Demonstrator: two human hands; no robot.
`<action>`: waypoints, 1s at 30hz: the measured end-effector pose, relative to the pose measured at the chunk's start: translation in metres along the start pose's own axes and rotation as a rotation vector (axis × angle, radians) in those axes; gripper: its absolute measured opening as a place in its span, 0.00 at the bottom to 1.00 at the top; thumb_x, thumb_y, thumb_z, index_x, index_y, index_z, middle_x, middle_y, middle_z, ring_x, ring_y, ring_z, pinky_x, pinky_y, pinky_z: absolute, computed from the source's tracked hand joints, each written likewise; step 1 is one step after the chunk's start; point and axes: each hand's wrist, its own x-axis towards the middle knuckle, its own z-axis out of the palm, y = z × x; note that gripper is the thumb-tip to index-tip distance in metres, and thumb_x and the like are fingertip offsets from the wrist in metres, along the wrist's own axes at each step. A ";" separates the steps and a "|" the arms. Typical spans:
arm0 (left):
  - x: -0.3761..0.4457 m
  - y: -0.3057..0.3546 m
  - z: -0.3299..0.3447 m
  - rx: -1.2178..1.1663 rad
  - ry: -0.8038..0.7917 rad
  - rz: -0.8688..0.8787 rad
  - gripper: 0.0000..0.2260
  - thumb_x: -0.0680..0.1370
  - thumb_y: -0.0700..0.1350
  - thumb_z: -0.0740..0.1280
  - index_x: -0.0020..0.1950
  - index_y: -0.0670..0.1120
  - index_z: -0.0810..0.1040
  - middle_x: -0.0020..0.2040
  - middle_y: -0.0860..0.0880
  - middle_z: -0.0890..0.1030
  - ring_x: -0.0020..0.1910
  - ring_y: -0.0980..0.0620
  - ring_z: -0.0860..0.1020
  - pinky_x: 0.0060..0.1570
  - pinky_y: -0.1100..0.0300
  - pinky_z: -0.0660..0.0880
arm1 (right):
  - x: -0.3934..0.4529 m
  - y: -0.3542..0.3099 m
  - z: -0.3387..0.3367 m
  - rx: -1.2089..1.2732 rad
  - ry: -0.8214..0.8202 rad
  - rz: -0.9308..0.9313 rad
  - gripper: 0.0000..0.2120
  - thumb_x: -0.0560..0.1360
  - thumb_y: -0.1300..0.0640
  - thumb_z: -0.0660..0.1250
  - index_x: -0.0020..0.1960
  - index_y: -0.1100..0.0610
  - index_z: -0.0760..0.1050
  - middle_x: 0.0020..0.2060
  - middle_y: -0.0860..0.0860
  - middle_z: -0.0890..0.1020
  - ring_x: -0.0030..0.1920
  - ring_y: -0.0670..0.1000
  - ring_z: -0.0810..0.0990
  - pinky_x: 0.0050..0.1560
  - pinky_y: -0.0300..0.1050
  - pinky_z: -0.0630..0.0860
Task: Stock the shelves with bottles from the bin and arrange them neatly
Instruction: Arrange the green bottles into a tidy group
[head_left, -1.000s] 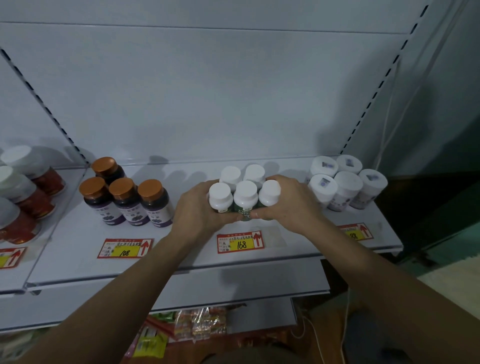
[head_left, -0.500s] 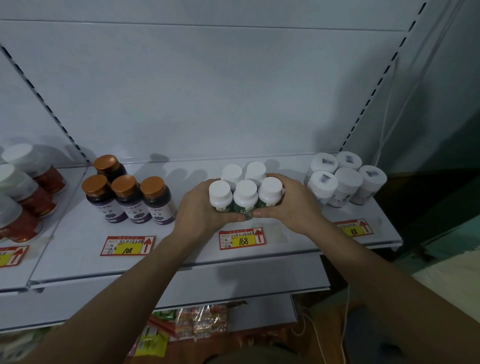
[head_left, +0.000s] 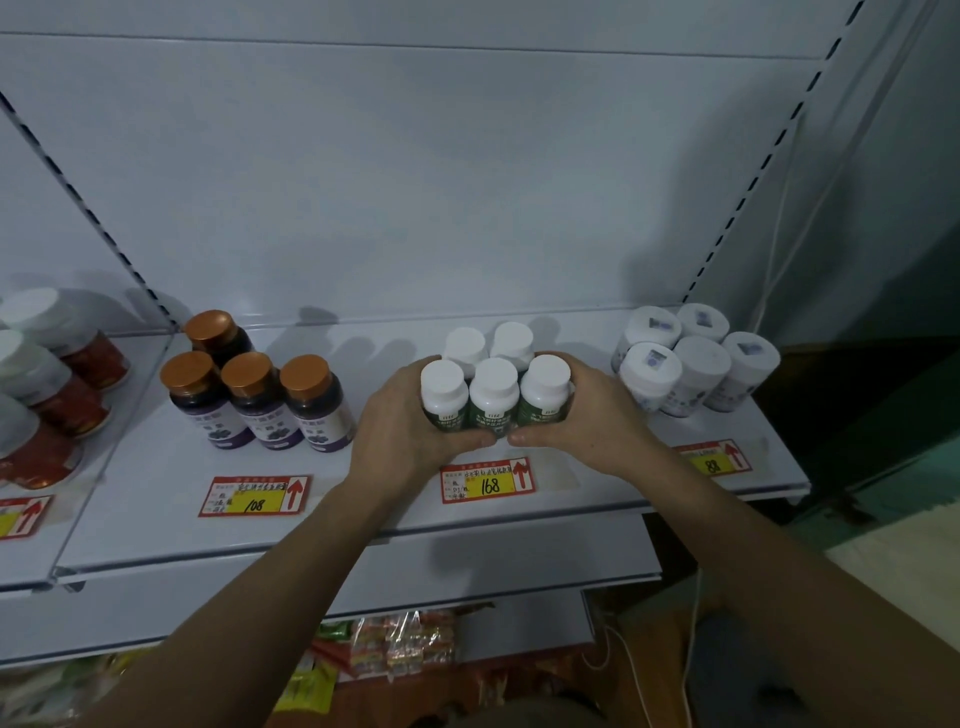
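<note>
White metal shelf (head_left: 363, 525), pale back panel, dim light. Landmark: price tag marked 168 (head_left: 487, 480).

Green-labelled bottles with white caps (head_left: 493, 395): five, upright, just behind the tag; three in front touching side by side, two behind.

Left hand (head_left: 402, 434): fingers curled round the left end of the front row, thumb across its base. Right hand (head_left: 584, 415): fingers curled round the right end, thumb tip nearly meeting the left thumb above the tag.

Change from earlier frame: grip and cluster unchanged; row sits the same behind the tag.

Both forearms reach up from below, wrists level with the shelf edge.

Left of the tag: orange-capped dark bottles (head_left: 254, 395). Right of it: white jars (head_left: 691, 358).
</note>
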 end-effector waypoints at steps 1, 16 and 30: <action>-0.001 0.000 0.002 0.005 0.008 -0.002 0.36 0.59 0.62 0.82 0.64 0.58 0.74 0.58 0.57 0.82 0.54 0.55 0.80 0.54 0.47 0.80 | 0.000 0.001 0.003 0.012 0.004 -0.003 0.39 0.58 0.46 0.86 0.65 0.45 0.74 0.55 0.39 0.83 0.55 0.43 0.81 0.56 0.45 0.78; -0.004 0.005 0.005 -0.014 0.026 -0.079 0.37 0.59 0.68 0.78 0.64 0.57 0.74 0.56 0.60 0.81 0.52 0.60 0.80 0.53 0.55 0.80 | 0.001 0.008 0.013 0.089 0.041 -0.001 0.36 0.62 0.49 0.85 0.65 0.46 0.72 0.53 0.38 0.80 0.54 0.44 0.79 0.51 0.39 0.74; -0.001 0.013 0.000 -0.041 -0.012 -0.097 0.37 0.57 0.71 0.77 0.63 0.65 0.71 0.54 0.67 0.79 0.53 0.62 0.80 0.54 0.53 0.80 | 0.009 0.001 0.004 0.097 -0.023 -0.024 0.38 0.60 0.46 0.85 0.66 0.46 0.74 0.56 0.40 0.83 0.56 0.45 0.81 0.54 0.43 0.76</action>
